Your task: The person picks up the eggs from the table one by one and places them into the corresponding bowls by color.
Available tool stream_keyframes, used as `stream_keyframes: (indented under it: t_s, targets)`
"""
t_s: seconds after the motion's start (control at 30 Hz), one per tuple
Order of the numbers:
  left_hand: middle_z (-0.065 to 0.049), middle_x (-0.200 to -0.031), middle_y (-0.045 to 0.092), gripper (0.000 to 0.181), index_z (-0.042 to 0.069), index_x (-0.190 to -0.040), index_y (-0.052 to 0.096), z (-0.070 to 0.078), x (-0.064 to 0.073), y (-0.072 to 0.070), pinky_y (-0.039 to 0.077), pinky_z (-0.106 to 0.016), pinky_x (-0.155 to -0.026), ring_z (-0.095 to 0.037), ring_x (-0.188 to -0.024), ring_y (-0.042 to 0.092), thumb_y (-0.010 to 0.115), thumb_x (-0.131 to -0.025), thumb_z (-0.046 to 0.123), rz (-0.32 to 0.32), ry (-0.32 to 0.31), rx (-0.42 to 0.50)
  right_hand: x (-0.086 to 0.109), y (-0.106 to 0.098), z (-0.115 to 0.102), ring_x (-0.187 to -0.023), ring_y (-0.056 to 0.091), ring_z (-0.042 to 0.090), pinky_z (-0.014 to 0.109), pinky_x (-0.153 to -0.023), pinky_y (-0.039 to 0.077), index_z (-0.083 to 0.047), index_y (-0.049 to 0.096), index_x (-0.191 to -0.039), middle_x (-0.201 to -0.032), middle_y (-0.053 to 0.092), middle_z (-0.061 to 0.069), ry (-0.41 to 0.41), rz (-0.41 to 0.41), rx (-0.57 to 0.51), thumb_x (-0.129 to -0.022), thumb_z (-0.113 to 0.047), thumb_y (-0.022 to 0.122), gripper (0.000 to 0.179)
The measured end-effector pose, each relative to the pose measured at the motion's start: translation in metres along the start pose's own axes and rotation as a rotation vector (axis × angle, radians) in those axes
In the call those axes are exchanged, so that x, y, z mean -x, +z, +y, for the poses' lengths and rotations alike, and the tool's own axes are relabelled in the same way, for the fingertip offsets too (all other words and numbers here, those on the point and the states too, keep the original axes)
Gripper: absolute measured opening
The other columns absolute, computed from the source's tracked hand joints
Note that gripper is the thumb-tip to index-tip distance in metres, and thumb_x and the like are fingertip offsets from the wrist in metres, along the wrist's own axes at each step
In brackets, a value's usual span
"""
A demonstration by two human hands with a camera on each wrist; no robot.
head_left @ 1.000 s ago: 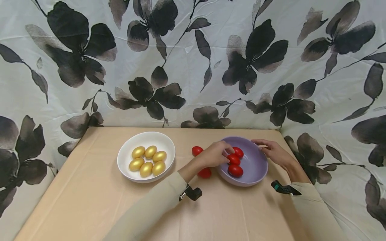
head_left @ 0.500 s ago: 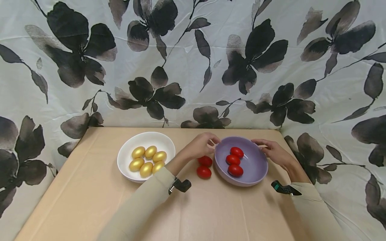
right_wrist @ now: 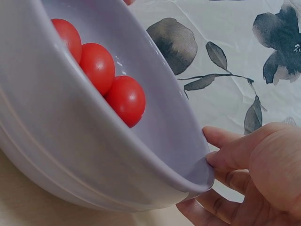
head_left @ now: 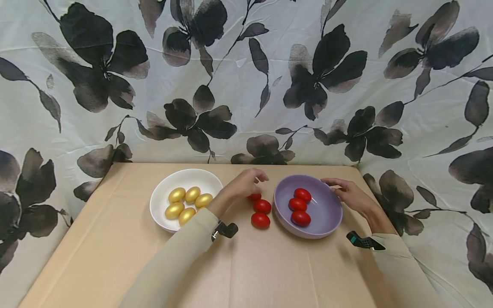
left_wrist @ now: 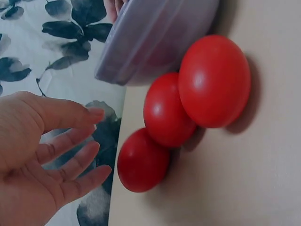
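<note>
My left hand (head_left: 243, 183) hovers over the table between the two bowls, fingers apart and holding nothing. Beside it, in the left wrist view, three red eggs (left_wrist: 214, 80) lie in a row on the table. In the head view the hand partly hides the farthest one. Inside the purple bowl (head_left: 327, 214) sit three more red eggs (head_left: 301, 218). My right hand (head_left: 352, 196) holds that bowl's right rim, thumb over the edge and fingers outside, as the right wrist view shows.
A white bowl (head_left: 158, 209) with several gold eggs (head_left: 174, 210) stands on the left, partly behind my left forearm. The pale wooden table (head_left: 277, 273) ends at a hanging floral cloth (head_left: 254, 85) at the back and sides.
My left hand has drawn back out of the purple bowl and moved left, over the red eggs on the table. The right hand has stayed at the bowl's rim.
</note>
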State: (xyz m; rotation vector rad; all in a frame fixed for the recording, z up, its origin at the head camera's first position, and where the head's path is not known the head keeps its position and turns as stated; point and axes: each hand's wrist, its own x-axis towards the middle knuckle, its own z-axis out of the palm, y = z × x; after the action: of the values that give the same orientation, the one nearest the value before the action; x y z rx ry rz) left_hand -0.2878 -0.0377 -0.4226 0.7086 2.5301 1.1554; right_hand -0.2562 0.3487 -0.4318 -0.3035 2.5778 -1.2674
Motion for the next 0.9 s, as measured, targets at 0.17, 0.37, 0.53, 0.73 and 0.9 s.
stream_keyframes:
  t_s: [0.17,0.37,0.53,0.73,0.9]
  targets:
    - [-0.021,-0.128,0.064,0.042,0.003,-0.126,0.067,-0.0067,-0.0005,-0.0002,0.055,-0.041,-0.1,-0.037,-0.119,0.06,0.066,-0.086,-0.009,-0.021,-0.03,-0.04,0.0004,0.0006,-0.0008,-0.119,0.059,0.039,0.029,-0.091,0.056,-0.011,0.053,-0.147,-0.148,0.052,0.021,-0.004,-0.002,-0.007,-0.104,-0.004,0.047,0.045]
    - [-0.022,-0.129,0.063,0.042,-0.001,-0.127,0.066,-0.01,0.0006,0.002,0.056,-0.038,-0.098,-0.033,-0.113,0.062,0.065,-0.086,-0.01,-0.04,-0.113,-0.068,0.0012,0.0,-0.0018,-0.119,0.06,0.04,0.039,-0.095,0.057,-0.012,0.052,-0.148,-0.148,0.051,0.021,0.004,-0.003,-0.005,-0.104,-0.005,0.047,0.045]
    - [-0.02,-0.121,0.066,0.038,-0.002,-0.126,0.066,-0.0082,0.0031,0.003,0.058,-0.034,-0.095,-0.029,-0.104,0.062,0.068,-0.089,-0.006,-0.045,-0.178,-0.088,0.0009,-0.0003,-0.0014,-0.119,0.061,0.04,0.044,-0.097,0.057,-0.012,0.052,-0.149,-0.149,0.05,0.021,0.001,-0.006,-0.009,-0.104,-0.004,0.046,0.046]
    - [-0.016,-0.108,0.067,0.032,-0.004,-0.117,0.068,-0.0065,0.0026,0.0053,0.058,-0.03,-0.087,-0.026,-0.094,0.059,0.073,-0.085,-0.002,-0.022,-0.198,-0.175,0.0011,-0.0002,-0.0006,-0.119,0.061,0.041,0.046,-0.098,0.056,-0.011,0.052,-0.149,-0.149,0.05,0.022,0.004,-0.004,-0.007,-0.104,-0.004,0.046,0.046]
    - [-0.015,-0.106,0.065,0.031,-0.004,-0.113,0.069,-0.0078,0.0006,0.0092,0.057,-0.033,-0.086,-0.026,-0.096,0.056,0.077,-0.084,0.002,0.023,-0.242,-0.175,0.001,-0.0002,-0.0016,-0.122,0.059,0.041,0.053,-0.101,0.053,-0.012,0.051,-0.149,-0.15,0.049,0.022,0.007,-0.003,-0.007,-0.104,-0.004,0.046,0.046]
